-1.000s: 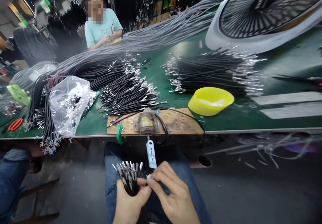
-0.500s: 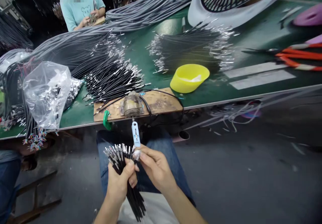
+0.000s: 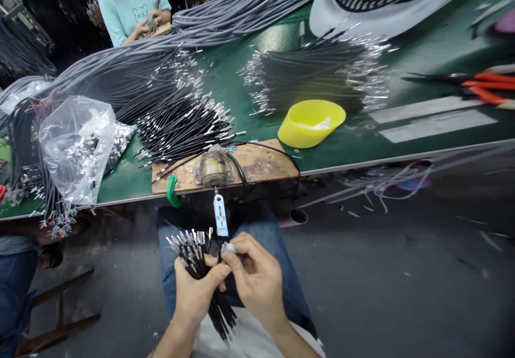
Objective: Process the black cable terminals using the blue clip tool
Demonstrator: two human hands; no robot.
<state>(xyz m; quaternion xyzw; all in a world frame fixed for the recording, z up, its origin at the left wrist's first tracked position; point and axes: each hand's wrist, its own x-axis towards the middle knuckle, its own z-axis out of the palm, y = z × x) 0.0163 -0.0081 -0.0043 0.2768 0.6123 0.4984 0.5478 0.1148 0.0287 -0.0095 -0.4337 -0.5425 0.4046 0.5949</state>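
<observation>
My left hand (image 3: pixel 195 293) is wrapped round a bundle of short black cables (image 3: pixel 217 315), their silvery stripped ends pointing up and away from me. Close beside it, my right hand (image 3: pixel 259 277) pinches a small whitish piece (image 3: pixel 228 248) between thumb and fingertips, next to a dark cable end. What exactly that piece is, I cannot make out. Just above my right fingertips, a light blue plastic holder (image 3: pixel 220 216) with a slot hangs from the shaft of a small motor (image 3: pixel 214 167). The motor sits on a wooden board (image 3: pixel 263 165) at the table edge.
A green clamp (image 3: pixel 173 191) grips the board. Piles of black cables (image 3: pixel 185 127) lie behind, beside a clear plastic bag (image 3: pixel 76 148). To the right are a yellow container (image 3: pixel 292 132), pliers (image 3: pixel 486 87) and a fan (image 3: pixel 322 9). A co-worker (image 3: pixel 134 14) sits across the table (image 3: pixel 333 159).
My right hand has drawn slightly back and right from the blue holder, still pinching the whitish piece. My left thumb has moved over towards it. The whole view has shifted a little.
</observation>
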